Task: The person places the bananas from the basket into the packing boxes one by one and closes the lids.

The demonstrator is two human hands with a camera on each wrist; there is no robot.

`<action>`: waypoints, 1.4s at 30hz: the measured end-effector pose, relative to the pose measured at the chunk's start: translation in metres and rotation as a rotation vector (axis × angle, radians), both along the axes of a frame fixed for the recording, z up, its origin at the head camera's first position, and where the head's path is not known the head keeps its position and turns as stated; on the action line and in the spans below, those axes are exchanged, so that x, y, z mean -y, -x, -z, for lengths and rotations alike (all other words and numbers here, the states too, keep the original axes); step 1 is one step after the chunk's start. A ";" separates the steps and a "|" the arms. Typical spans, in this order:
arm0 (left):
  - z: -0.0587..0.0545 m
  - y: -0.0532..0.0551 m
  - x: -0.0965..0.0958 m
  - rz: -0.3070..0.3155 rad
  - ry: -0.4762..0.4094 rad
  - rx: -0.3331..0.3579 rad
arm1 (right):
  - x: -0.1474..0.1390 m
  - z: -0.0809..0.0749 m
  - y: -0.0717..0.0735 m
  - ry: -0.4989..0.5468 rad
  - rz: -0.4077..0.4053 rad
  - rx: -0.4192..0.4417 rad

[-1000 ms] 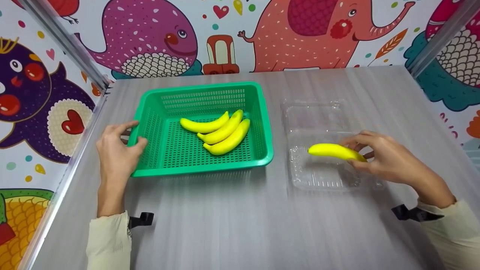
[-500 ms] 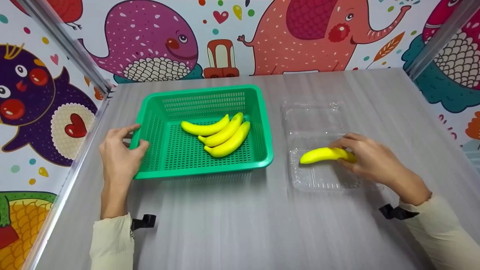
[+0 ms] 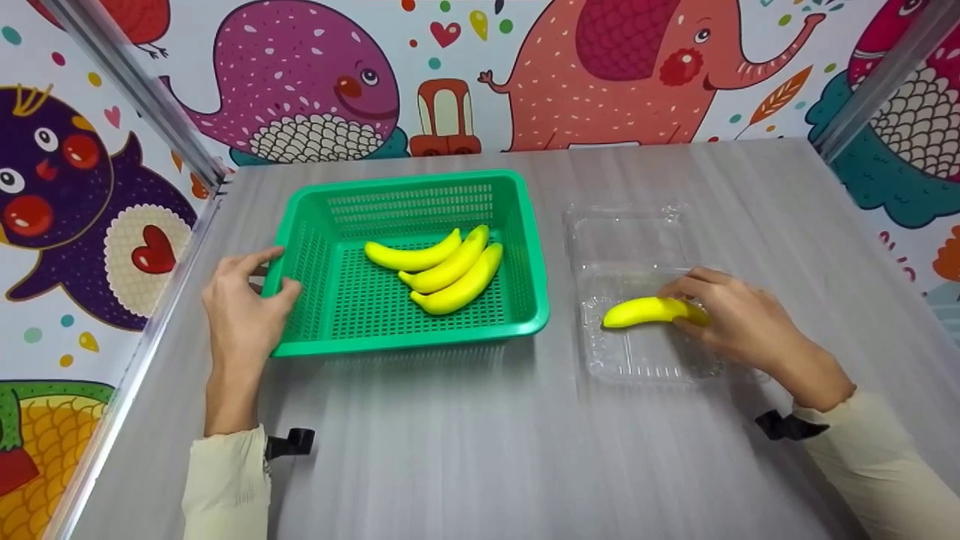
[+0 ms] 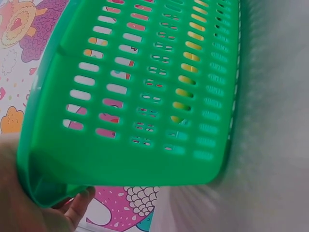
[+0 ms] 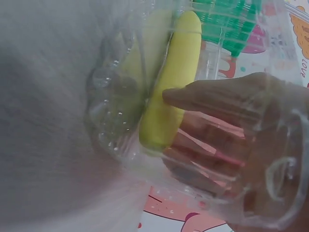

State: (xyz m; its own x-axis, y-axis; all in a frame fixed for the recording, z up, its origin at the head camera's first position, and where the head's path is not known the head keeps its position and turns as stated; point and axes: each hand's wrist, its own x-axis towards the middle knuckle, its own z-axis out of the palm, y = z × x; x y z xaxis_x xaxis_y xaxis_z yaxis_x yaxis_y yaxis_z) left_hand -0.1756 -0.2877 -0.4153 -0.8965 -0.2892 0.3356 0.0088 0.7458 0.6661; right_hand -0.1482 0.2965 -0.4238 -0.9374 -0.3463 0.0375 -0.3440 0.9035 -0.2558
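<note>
On the left, a green perforated plastic basket [image 3: 405,343] holds 3 yellow bananas [image 3: 442,262] lying side by side. My left hand [image 3: 244,307] grips its left rim, thumb inside; the left wrist view shows the basket's slotted wall [image 4: 111,159] from outside. To the right lies a clear plastic clamshell box [image 3: 652,370], opened flat. My right hand [image 3: 750,322] holds one more banana [image 3: 637,312] by its right end, low in the box's near half. In the right wrist view this banana [image 5: 176,72] appears through the clear wall, between thumb and fingers.
The grey wood-grain tabletop [image 3: 465,450] stretches in front of both containers. Behind it stands a wall printed with cartoon animals [image 3: 615,75], with another printed panel [image 3: 67,187] at the left. Metal posts [image 3: 142,97] mark the corners.
My right hand has moved left and down with the banana, bringing it low into the clamshell box. In the last half second it barely moves. My left hand keeps its grip on the basket.
</note>
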 end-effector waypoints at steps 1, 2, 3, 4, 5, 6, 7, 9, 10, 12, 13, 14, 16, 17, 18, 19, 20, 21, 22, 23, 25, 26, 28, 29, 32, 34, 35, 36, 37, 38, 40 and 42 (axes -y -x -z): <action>-0.001 0.000 0.000 0.000 -0.001 0.000 | 0.002 -0.001 0.000 -0.001 0.003 -0.003; -0.001 0.000 0.000 0.001 -0.002 -0.001 | 0.004 -0.003 0.001 -0.002 0.003 -0.007; -0.001 0.000 0.000 0.001 -0.003 -0.002 | 0.006 -0.005 0.001 -0.003 0.001 -0.011; -0.001 0.000 0.000 0.001 -0.004 -0.002 | 0.009 -0.007 0.002 -0.002 -0.004 -0.017; -0.002 0.000 0.000 0.001 -0.004 -0.003 | 0.012 -0.009 0.002 -0.004 -0.010 -0.025; -0.002 0.000 -0.001 0.002 -0.003 -0.004 | 0.016 -0.012 0.003 -0.003 -0.021 -0.032; -0.002 0.000 -0.001 0.002 -0.003 -0.003 | 0.020 -0.015 0.004 -0.003 -0.032 -0.039; -0.002 0.000 -0.001 0.002 -0.002 -0.001 | 0.028 -0.021 0.006 -0.002 -0.058 -0.050; -0.002 0.000 -0.001 0.003 -0.001 0.000 | 0.033 -0.023 0.008 -0.001 -0.073 -0.058; -0.001 -0.001 -0.001 0.004 -0.001 0.005 | 0.043 -0.030 0.011 0.001 -0.104 -0.078; 0.000 0.000 0.000 0.003 -0.001 0.007 | 0.049 -0.032 0.012 0.004 -0.116 -0.091; 0.000 0.000 0.000 0.003 -0.001 0.009 | 0.055 -0.035 0.014 0.009 -0.130 -0.107; -0.001 -0.001 -0.001 0.002 0.000 0.014 | 0.068 -0.040 0.017 0.018 -0.161 -0.147; 0.000 -0.001 -0.001 0.002 0.000 0.016 | 0.075 -0.042 0.018 0.025 -0.173 -0.166; 0.000 -0.001 -0.001 0.002 0.002 0.016 | 0.081 -0.044 0.020 0.033 -0.187 -0.185; -0.001 -0.001 -0.001 0.001 0.003 0.016 | 0.088 -0.046 0.021 0.041 -0.199 -0.204; -0.001 -0.001 -0.001 0.002 0.003 0.014 | 0.095 -0.048 0.023 0.052 -0.212 -0.221; -0.001 -0.001 -0.001 0.004 0.005 0.011 | 0.101 -0.049 0.025 0.062 -0.224 -0.237; -0.001 -0.001 -0.001 0.005 0.007 0.006 | 0.108 -0.051 0.027 0.075 -0.233 -0.250; 0.000 -0.001 -0.001 0.006 0.007 0.002 | 0.114 -0.052 0.029 0.089 -0.243 -0.260; 0.000 0.000 -0.001 0.009 0.008 -0.007 | 0.127 -0.055 0.033 0.116 -0.255 -0.269; -0.001 0.000 -0.002 0.010 0.007 -0.008 | 0.134 -0.055 0.035 0.130 -0.260 -0.268; 0.000 0.000 -0.002 0.011 0.004 -0.006 | 0.146 -0.056 0.038 0.148 -0.271 -0.251; 0.000 -0.001 -0.002 0.011 0.002 -0.004 | 0.152 -0.057 0.039 0.152 -0.277 -0.238; 0.000 -0.001 -0.002 0.012 -0.002 -0.001 | 0.167 -0.056 0.041 0.149 -0.299 -0.192; 0.000 -0.001 -0.002 0.012 -0.002 -0.007 | 0.176 -0.056 0.043 0.136 -0.318 -0.163; 0.000 0.000 -0.002 0.013 0.000 -0.013 | 0.180 -0.055 0.043 0.126 -0.327 -0.151; 0.001 0.000 -0.001 0.014 0.003 -0.019 | 0.184 -0.054 0.045 0.119 -0.337 -0.141; 0.001 0.000 -0.001 0.014 0.005 -0.024 | 0.188 -0.054 0.046 0.112 -0.348 -0.134; 0.001 0.000 -0.001 0.015 0.007 -0.029 | 0.191 -0.053 0.047 0.104 -0.357 -0.125; 0.001 0.000 -0.001 0.014 0.013 -0.036 | 0.197 -0.052 0.051 0.089 -0.374 -0.109; 0.001 0.000 -0.001 0.014 0.015 -0.037 | 0.204 -0.052 0.055 0.077 -0.388 -0.085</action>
State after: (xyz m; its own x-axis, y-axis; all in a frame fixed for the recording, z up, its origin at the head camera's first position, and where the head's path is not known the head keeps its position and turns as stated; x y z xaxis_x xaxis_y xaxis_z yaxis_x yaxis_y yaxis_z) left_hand -0.1756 -0.2868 -0.4161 -0.8871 -0.2716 0.3731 0.0440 0.7551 0.6542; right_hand -0.2027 0.0927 -0.3722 -0.7298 -0.6672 0.1491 -0.6789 0.6815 -0.2733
